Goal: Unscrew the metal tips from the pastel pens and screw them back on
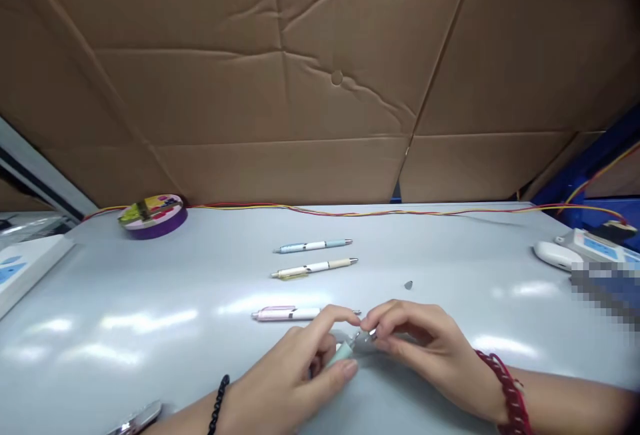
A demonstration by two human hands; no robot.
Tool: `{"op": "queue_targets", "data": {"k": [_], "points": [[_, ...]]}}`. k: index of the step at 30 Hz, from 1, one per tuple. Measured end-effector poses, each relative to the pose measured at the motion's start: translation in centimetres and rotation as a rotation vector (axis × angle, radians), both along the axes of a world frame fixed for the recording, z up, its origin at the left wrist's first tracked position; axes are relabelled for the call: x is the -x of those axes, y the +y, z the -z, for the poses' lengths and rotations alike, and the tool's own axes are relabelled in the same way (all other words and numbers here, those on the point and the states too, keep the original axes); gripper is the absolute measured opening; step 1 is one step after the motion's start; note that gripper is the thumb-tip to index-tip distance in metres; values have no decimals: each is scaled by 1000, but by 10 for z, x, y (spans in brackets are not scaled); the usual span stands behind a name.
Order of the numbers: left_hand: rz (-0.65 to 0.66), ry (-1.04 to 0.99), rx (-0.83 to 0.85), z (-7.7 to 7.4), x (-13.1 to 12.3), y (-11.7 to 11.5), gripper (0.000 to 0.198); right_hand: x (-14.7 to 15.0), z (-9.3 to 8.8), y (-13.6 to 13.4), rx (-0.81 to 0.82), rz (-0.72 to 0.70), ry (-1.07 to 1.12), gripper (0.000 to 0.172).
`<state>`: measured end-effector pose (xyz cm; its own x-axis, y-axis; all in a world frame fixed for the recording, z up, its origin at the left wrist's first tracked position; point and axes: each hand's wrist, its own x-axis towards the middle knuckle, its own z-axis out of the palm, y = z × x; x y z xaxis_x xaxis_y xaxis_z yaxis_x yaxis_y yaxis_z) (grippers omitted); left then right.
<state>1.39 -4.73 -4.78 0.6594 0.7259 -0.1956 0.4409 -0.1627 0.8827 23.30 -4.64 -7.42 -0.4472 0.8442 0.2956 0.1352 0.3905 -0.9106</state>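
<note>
My left hand (pixel 295 371) is closed around a mint-green pen (pixel 343 353), most of it hidden by the fingers. A thin metallic end sticks out of the pen toward the right. My right hand (pixel 425 348) pinches a small silvery piece (pixel 373 334) just beside that end; whether the two touch I cannot tell. Behind the hands lies a pink and white pen (pixel 285 313), its right part partly covered by my left index finger. Farther back are a cream and white pen (pixel 315 267) and a blue and white pen (pixel 313 246), both lying sideways.
A small grey piece (pixel 409 285) lies beyond my right hand. A purple round box (pixel 155 216) is at the back left, near red and yellow wires (pixel 320 212). To the right are a white mouse-like object (pixel 556 255) and a power strip (pixel 597 246). Cardboard (pixel 280 95) stands behind.
</note>
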Motion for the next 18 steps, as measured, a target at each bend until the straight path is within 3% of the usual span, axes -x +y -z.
{"op": "queue_targets", "data": {"k": [9,18], "points": [[3,11,44,2,0,-1,24,1,0,2,144,63,57,6],[23,-1,60,3,-1,0,21,3,-3,2,149,24,9,6]]}}
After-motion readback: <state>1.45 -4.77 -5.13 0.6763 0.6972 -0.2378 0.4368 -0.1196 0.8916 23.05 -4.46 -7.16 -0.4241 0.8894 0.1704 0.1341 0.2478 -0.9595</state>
